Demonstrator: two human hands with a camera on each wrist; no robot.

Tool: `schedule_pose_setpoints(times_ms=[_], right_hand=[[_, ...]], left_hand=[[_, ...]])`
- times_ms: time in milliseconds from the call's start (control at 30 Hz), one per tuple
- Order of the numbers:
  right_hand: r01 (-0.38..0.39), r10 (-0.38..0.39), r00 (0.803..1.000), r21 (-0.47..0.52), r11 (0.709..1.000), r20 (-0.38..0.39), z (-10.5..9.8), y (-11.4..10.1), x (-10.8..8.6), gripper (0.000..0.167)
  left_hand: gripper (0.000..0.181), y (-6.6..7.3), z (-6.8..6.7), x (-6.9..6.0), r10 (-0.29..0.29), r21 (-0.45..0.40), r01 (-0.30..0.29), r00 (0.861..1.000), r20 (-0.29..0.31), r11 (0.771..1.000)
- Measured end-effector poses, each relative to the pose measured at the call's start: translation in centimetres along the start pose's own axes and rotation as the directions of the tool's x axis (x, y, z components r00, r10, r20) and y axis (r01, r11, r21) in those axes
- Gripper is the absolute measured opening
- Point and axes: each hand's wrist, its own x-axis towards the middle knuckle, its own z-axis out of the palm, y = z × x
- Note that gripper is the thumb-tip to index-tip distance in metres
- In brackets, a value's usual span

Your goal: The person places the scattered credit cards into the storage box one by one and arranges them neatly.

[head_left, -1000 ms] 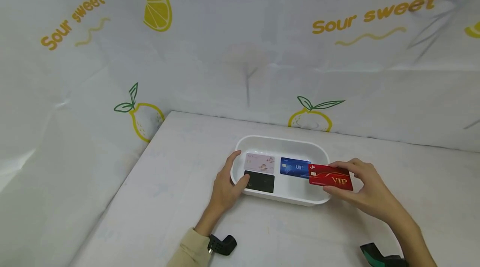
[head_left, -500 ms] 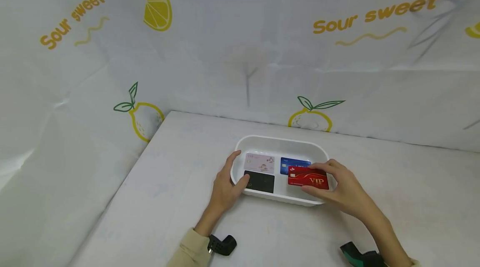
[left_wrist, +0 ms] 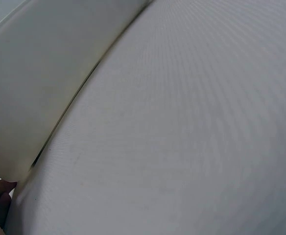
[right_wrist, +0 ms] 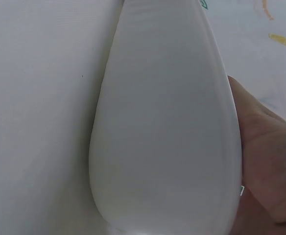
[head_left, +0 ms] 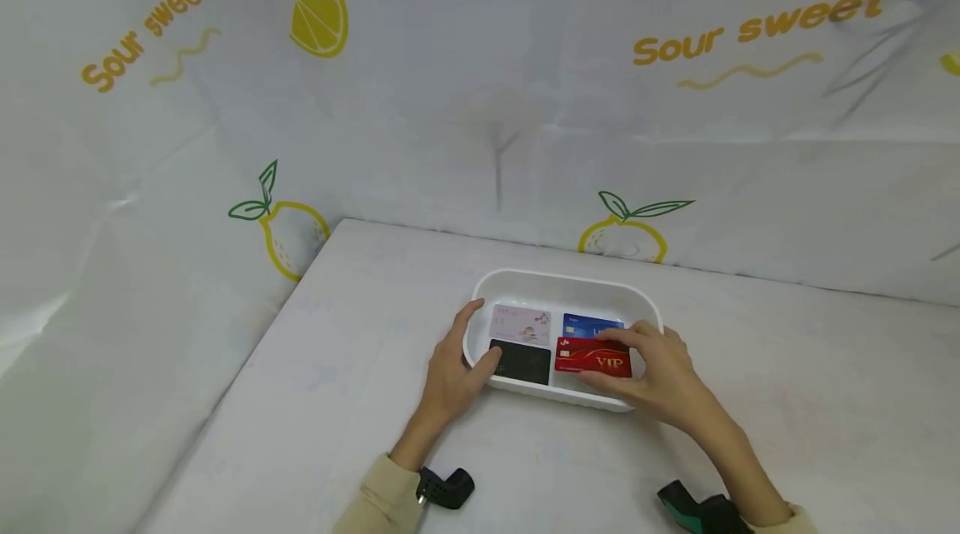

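A white tray [head_left: 566,276] holds several VIP cards. My left hand [head_left: 450,380] grips its left end, with the thumb over the near rim. Between thumb and fingers my right hand [head_left: 671,376] pinches a red card [head_left: 577,357] at its right part, inside the tray's right half. The red card overlaps the lower edge of a blue card [head_left: 585,323]. On the left lie a pink card [head_left: 521,324] and, below it, a black card [head_left: 528,362]. The right wrist view shows the tray's outer wall [right_wrist: 162,122] with my hand behind it; the card is hidden there.
The tray stands on a white-covered table [head_left: 337,367]. Behind the table edge rises a white backdrop [head_left: 420,142] with lemon prints and lettering. Black wrist devices sit near both sleeves.
My right hand has carried the red card leftward, from over the tray's right rim to below the blue card, now covering its lower part. My left hand stays on the tray.
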Motion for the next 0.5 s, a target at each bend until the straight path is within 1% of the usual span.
schedule_pose_setpoints(times_ms=[167,367,500], right_hand=[[-0.007,0.008,1.0,-0.044,0.999,0.029,0.05,-0.16,0.13,0.055],[-0.068,0.073,0.994,-0.064,0.996,0.081,0.02,-0.39,0.36,0.057],[-0.089,0.099,0.989,-0.085,0.992,0.111,0.05,-0.42,0.63,0.059]], left_hand=[[0.068,0.13,-0.01,0.04,0.001,0.008,-0.001,1.0,-0.005,1.0],[0.068,0.23,-0.01,-0.01,0.002,0.006,-0.002,1.0,-0.002,1.0],[0.068,0.33,-0.03,-0.03,-0.007,0.006,0.007,1.0,-0.005,1.0]])
